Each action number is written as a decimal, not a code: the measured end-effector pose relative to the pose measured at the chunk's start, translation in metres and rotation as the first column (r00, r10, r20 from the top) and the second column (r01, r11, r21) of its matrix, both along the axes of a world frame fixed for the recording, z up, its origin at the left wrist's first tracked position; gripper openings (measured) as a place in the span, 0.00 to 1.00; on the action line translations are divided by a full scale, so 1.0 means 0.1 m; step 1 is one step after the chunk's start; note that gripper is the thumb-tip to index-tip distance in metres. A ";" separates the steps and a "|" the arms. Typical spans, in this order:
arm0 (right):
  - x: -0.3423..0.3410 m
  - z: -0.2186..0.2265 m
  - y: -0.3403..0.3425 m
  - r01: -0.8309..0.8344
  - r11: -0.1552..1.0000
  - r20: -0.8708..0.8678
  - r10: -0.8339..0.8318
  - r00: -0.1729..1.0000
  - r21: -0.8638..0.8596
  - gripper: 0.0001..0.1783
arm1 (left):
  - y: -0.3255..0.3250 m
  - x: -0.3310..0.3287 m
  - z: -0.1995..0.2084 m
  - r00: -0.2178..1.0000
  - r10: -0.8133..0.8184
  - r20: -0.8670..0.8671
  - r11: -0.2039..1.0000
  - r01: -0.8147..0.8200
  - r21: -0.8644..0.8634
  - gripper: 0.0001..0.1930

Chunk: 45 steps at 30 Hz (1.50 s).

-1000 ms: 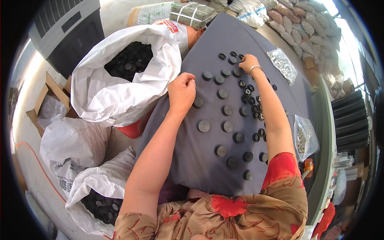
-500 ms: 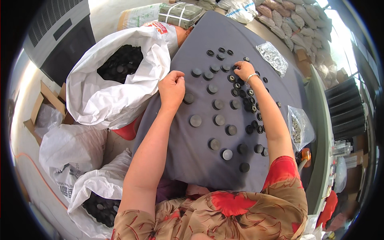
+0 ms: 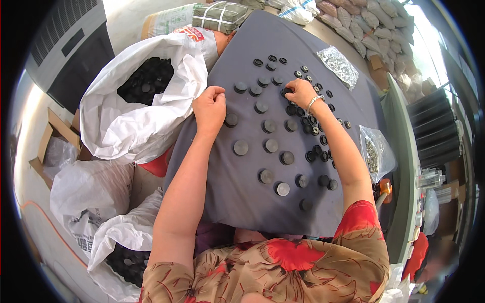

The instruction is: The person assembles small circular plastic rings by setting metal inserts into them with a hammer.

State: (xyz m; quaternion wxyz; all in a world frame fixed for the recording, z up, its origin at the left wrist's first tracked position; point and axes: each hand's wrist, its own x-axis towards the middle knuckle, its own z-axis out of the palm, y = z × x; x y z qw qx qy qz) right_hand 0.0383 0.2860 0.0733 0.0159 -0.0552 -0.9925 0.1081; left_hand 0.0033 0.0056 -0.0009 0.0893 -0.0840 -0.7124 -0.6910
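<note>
Now nearer, our right hand (image 3: 302, 94) pinches the black cap (image 3: 286, 91) seemingly in work; our left hand (image 3: 209, 108) curls, contents hidden.

The right hand (image 3: 301, 94) partly hides a black cap (image 3: 286, 92); the bagged pieces (image 3: 371, 155) are too small to identify.
</note>
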 end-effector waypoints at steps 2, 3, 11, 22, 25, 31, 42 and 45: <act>-0.04 -0.01 0.04 0.013 1.000 -0.003 -0.012 1.000 0.012 0.18 | 0.01 -0.01 -0.01 1.000 -0.006 -0.007 1.000 0.006 0.022 0.05; -0.05 -0.01 0.04 0.026 0.999 -0.002 -0.026 1.000 0.025 0.18 | 0.01 0.00 0.00 1.000 -0.006 -0.004 1.000 0.006 0.019 0.05; -0.25 -0.04 0.15 0.092 0.992 -0.082 -0.086 0.993 0.085 0.18 | 0.01 0.03 0.04 1.000 -0.016 -0.006 0.999 0.016 -0.033 0.06; -1.11 0.09 0.53 0.152 0.985 -0.055 -0.148 0.987 0.077 0.21 | 0.01 0.12 0.12 0.992 0.036 -0.124 0.984 -0.057 -0.169 0.04; -1.30 -0.16 0.63 0.120 0.961 -0.262 -0.052 0.964 0.251 0.23 | 0.05 0.13 0.13 0.985 0.038 -0.168 0.977 -0.071 -0.200 0.04; -1.37 -0.16 0.49 0.148 0.975 -0.087 -0.134 0.987 0.167 0.16 | 0.00 0.12 0.11 0.983 0.039 -0.177 0.967 -0.082 -0.240 0.03; -1.09 -0.03 0.58 0.163 0.985 -0.072 -0.166 0.983 -0.047 0.17 | 0.03 0.09 0.13 0.984 0.019 -0.178 0.969 -0.062 -0.237 0.03; -1.09 -0.08 0.52 0.117 0.989 -0.048 -0.122 0.991 -0.095 0.20 | 0.02 0.08 0.12 0.982 0.022 -0.190 0.968 -0.068 -0.240 0.03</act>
